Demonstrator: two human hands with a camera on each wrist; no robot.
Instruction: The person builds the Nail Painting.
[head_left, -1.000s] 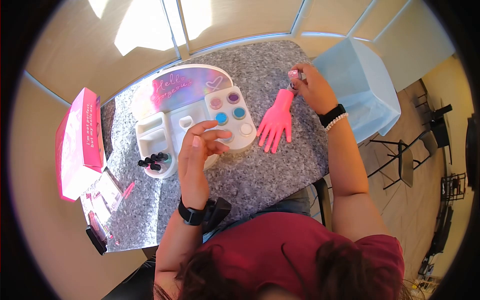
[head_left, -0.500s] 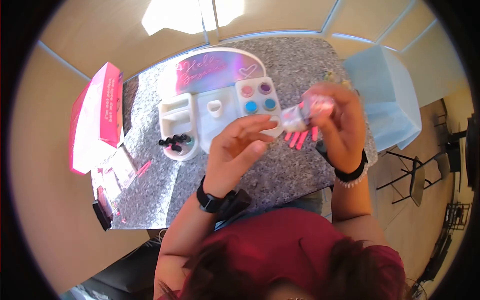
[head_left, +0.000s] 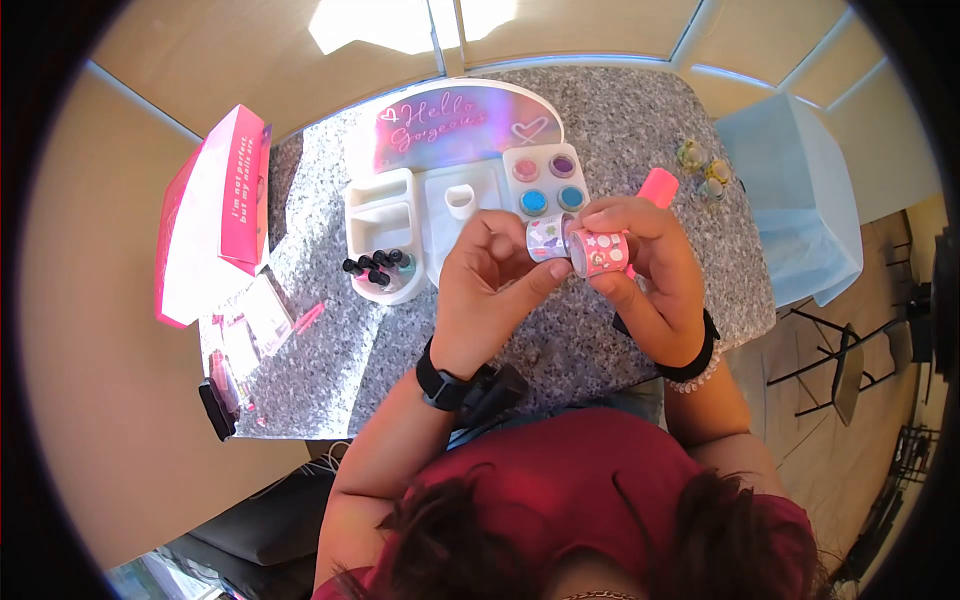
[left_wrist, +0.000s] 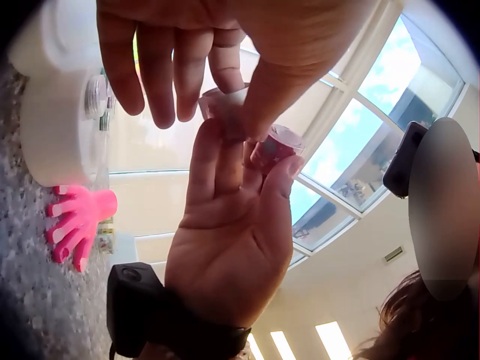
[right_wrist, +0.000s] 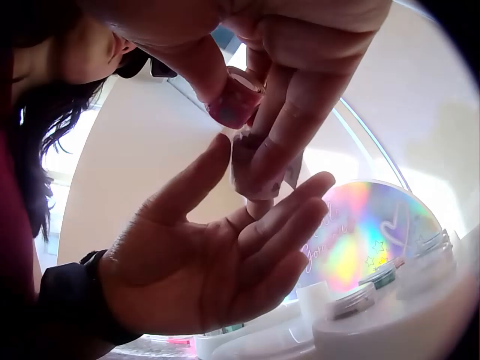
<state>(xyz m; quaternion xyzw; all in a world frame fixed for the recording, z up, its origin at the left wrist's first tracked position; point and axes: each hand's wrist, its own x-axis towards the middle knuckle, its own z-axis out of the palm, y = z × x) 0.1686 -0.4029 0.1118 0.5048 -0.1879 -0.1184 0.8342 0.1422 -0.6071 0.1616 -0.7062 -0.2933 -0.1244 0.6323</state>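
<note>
In the head view my right hand (head_left: 665, 285) pinches a pink sticker roll (head_left: 604, 254) with white star and round prints between thumb and fingers. Against its left side is a white sticker roll (head_left: 547, 238) with coloured prints. Thumb and fingers of my left hand (head_left: 478, 300) close round that white roll. Seen from the right wrist, the white roll (right_wrist: 253, 166) also lies against my right fingers, and the pink roll (right_wrist: 235, 99) sits by the right thumb. A pink practice hand (head_left: 658, 187) lies on the table beyond, mostly hidden behind my right hand.
A white manicure station (head_left: 430, 181) with glitter pots (head_left: 534, 202) and black-capped polish bottles (head_left: 378, 268) stands at the back. Several small rolls (head_left: 716, 172) lie at the right, beside a blue-covered box (head_left: 800, 200). A pink box (head_left: 215, 215) stands left.
My right hand has brought the two rolls from beside the practice hand's wrist to the middle, in front of me. My left hand has moved in to meet them and taken hold of the white roll.
</note>
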